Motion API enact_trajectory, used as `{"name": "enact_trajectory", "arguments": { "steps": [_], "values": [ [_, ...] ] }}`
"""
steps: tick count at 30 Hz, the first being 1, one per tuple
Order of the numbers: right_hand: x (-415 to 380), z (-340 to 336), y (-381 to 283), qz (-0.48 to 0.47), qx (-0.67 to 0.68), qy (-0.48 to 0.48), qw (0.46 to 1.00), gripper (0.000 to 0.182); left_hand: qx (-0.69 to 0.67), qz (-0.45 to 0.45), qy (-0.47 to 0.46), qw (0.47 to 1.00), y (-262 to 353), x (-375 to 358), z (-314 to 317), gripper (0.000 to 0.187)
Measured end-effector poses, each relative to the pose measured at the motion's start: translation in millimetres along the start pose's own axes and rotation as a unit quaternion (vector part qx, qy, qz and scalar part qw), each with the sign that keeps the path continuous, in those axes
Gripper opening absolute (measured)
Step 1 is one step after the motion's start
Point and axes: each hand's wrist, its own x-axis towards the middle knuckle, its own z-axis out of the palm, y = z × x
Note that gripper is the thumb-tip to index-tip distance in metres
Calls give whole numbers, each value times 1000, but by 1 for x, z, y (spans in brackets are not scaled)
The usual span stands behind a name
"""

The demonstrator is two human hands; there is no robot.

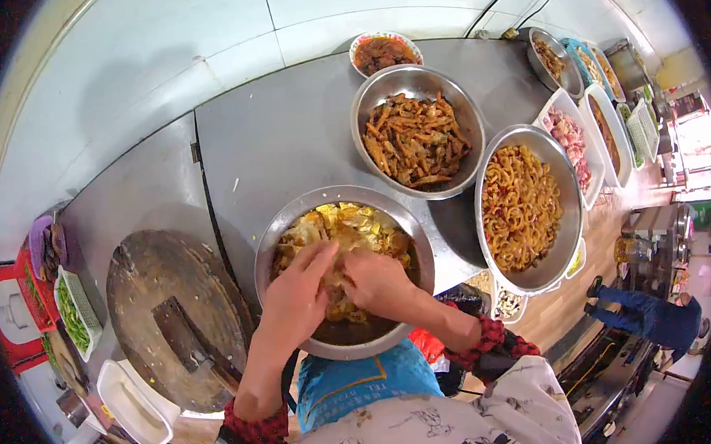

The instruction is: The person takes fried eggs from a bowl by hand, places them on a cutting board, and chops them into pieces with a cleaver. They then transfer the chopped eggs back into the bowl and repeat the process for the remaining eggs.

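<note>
A wide steel bowl [265, 251] at the front edge of the counter holds crumpled yellow and whitish food pieces [351, 216] in brownish liquid. Both of my hands are inside its rim, close together over the food. My left hand [299, 293] has its fingers bent toward the right one, pinching at the yellowish pieces. My right hand [374, 279] is curled, fingers pressed down and partly hidden behind its knuckles. Exactly what lies between the fingertips is hard to make out. The bowl's near side is by a blue apron [364, 382].
A round chopping block [135, 314] with a cleaver [183, 335] lies left. Steel bowls of brown fried strips [420, 142] and curled food rings [524, 209] stand right, near a tub of raw meat [564, 131]. Another person [650, 315] stands far right.
</note>
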Motion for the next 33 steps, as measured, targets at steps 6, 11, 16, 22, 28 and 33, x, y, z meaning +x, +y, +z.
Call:
{"name": "enact_trajectory", "arguments": {
  "steps": [6,11,16,22,28,33],
  "values": [
    [-22,-45,9,-44,226,114,967,14,-125,-93,5,988,-4,-2,-2,29],
    [-38,-67,11,-26,266,117,956,17,-259,18,6,966,-16,-14,-27,37],
    [-61,-79,9,-54,194,155,967,26,-204,-119,-100,967,10,-28,-42,41],
    [-85,-60,31,231,157,170,945,49,-229,-79,184,952,-11,-46,-42,14],
    [-83,-18,29,354,526,19,773,54,-193,-114,199,954,-18,-58,-43,13],
    [-80,-14,31,401,431,51,807,43,-240,-110,286,921,-52,-81,-51,10]
  ]
}}
